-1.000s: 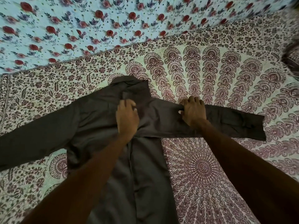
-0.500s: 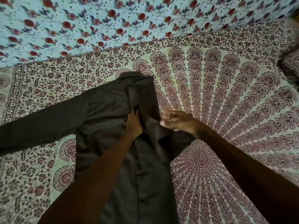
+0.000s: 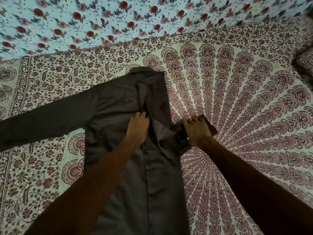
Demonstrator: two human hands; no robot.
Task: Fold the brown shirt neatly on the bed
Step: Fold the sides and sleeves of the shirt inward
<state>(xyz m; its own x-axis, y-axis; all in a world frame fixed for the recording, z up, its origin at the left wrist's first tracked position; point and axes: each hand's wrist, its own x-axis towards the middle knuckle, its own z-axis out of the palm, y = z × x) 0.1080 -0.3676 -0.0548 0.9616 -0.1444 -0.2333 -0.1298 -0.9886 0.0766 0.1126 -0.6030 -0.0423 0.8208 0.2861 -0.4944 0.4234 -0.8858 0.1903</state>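
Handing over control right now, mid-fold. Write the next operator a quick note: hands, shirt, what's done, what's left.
Left hand: flat on the chest of the brown shirt, pinning it, holding nothing.
Right hand: on the bunched right sleeve; gripping or pressing, unclear.
Shirt: on the bedspread, collar away from the person. The cuff pokes out rightward. Left sleeve lies spread flat.
Done: right side folded in over the body.
Left: probably lay the right sleeve along the body, fold the left side, then fold lengthwise.
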